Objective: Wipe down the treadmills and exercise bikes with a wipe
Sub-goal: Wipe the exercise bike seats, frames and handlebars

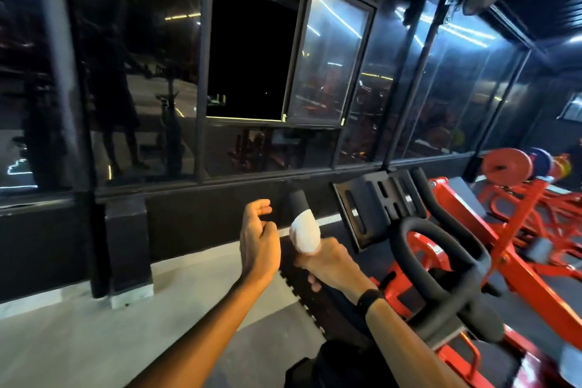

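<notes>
The right hand (327, 261) is curled round the left grip of the exercise bike's black handlebar (441, 264), with a white wipe (305, 235) wrapped over the bar just above the fist. The wipe bulges out past the thumb and forefinger, and the dark rounded end of the grip (297, 198) pokes out beyond it. A fingertip shows under the bar at the bottom of the fist. A black band (370, 298) sits on that wrist.

The left hand (258, 239) hangs in the air just to the left of the wipe, apart from it. Its fingers are loosely bent, the palm turned towards the bar, and it holds nothing.

The bike itself stands to the right, with an orange frame (425, 249), looping black handlebars and a flat black console holder (378, 201) with slots, tilted up behind the bars. Beyond it, further right, are orange weight racks with coloured plates (507, 164). Ahead runs a wall of dark glass panes (141, 72) in black frames, one sliding window (252, 50) open. The floor (94, 340) below is grey, with a black mat edge under the bike.
</notes>
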